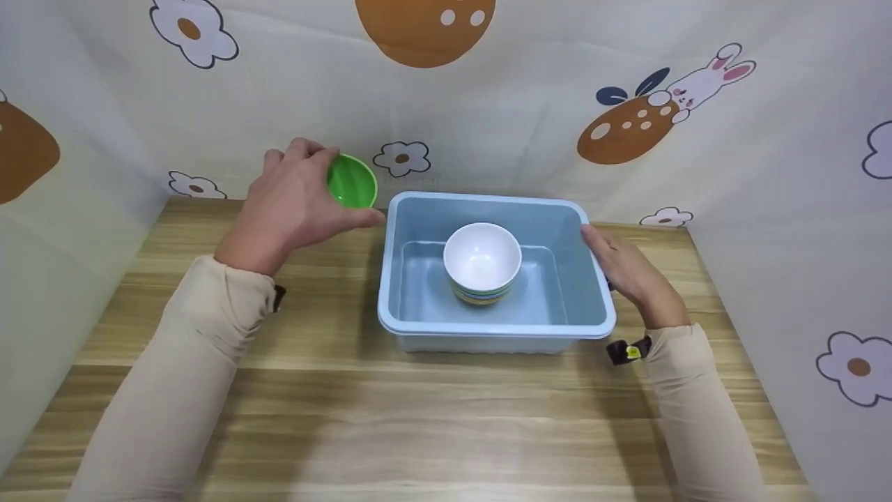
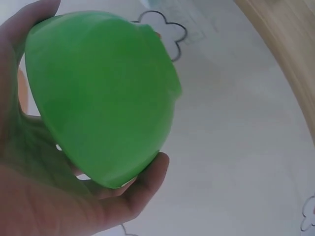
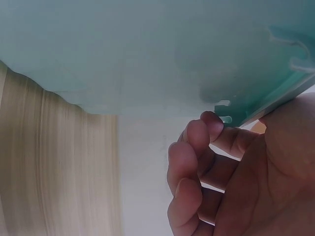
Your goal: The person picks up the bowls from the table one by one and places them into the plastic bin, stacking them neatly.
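A green bowl [image 1: 352,183] is held by my left hand [image 1: 296,199], its fingers and thumb around the rim, left of the tub and above the table. In the left wrist view the outer side of the bowl [image 2: 103,98] faces the camera. A light blue tub [image 1: 496,329] stands on the table with a stack of bowls [image 1: 482,258] inside, white on top and colored edges beneath. My right hand [image 1: 631,272] grips the tub's right rim. In the right wrist view its curled fingers [image 3: 183,160] sit under the rim; the thumb is hidden there.
The tub rests on a wood-grain table [image 1: 432,425]. A pale cloth backdrop [image 1: 502,118] printed with flowers and a rabbit rises behind and on both sides, close to the tub's far edge.
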Demonstrator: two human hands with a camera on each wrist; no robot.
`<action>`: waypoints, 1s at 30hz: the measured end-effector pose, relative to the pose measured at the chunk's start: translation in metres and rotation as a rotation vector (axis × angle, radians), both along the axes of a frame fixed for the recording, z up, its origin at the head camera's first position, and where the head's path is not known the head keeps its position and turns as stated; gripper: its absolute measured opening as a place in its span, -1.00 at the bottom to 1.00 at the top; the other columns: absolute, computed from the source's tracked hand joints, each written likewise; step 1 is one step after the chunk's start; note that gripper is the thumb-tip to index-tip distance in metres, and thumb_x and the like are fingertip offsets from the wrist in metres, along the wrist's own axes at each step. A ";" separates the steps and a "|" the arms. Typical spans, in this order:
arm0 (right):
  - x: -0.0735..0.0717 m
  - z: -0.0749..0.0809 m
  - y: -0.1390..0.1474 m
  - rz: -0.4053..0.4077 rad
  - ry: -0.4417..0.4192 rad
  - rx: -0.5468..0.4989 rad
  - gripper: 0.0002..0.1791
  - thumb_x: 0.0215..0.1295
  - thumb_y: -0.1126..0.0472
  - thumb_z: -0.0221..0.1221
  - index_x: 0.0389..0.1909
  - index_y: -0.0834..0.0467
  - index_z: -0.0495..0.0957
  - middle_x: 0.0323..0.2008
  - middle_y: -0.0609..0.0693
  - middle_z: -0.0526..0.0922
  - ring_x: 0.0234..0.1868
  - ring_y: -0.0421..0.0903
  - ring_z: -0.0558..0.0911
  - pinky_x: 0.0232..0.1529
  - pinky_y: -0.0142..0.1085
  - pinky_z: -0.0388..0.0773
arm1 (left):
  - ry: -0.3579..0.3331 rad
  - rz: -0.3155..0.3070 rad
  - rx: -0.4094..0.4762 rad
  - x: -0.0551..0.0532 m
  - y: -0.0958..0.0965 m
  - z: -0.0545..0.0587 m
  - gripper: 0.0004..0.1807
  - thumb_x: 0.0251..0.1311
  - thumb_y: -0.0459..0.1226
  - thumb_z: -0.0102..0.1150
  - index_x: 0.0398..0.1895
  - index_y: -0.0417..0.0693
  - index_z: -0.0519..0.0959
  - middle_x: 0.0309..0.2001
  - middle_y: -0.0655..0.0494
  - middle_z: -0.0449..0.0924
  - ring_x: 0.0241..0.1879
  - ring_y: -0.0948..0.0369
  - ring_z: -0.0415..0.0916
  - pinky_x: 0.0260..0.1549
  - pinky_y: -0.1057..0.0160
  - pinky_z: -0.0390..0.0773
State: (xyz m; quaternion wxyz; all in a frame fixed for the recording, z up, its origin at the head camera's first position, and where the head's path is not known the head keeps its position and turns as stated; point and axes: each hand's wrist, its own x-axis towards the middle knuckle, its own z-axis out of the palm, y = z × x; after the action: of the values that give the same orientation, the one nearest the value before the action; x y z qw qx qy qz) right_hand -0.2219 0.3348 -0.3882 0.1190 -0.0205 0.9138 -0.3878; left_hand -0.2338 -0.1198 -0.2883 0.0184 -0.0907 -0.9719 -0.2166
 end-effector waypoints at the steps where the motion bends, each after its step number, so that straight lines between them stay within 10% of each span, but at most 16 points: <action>1: 0.000 0.000 0.000 -0.001 -0.003 0.000 -0.12 0.62 -0.42 -0.41 0.29 0.22 0.50 -0.03 0.23 0.72 -0.10 0.02 0.73 -0.08 -0.18 0.66 | -0.003 -0.008 -0.002 0.000 0.002 0.001 0.22 -0.09 0.36 0.48 0.53 -0.22 0.37 0.45 -0.25 0.30 0.28 -0.27 0.26 0.05 -0.35 0.58; 30: 0.002 0.003 -0.001 -0.036 -0.041 0.055 -0.04 0.57 -0.49 -0.42 0.46 0.20 0.43 0.05 0.27 0.70 -0.02 0.09 0.72 -0.03 -0.12 0.65 | -0.009 -0.104 0.055 -0.009 0.054 0.011 0.19 -0.11 0.34 0.50 0.55 -0.09 0.39 0.47 -0.11 0.32 0.34 -0.11 0.26 0.17 -0.17 0.56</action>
State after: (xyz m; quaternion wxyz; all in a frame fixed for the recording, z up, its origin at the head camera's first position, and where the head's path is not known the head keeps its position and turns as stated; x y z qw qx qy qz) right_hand -0.2197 0.3343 -0.3850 0.1314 0.0073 0.9216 -0.3652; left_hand -0.2428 -0.0658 -0.2769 0.0055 -0.1394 -0.9596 -0.2442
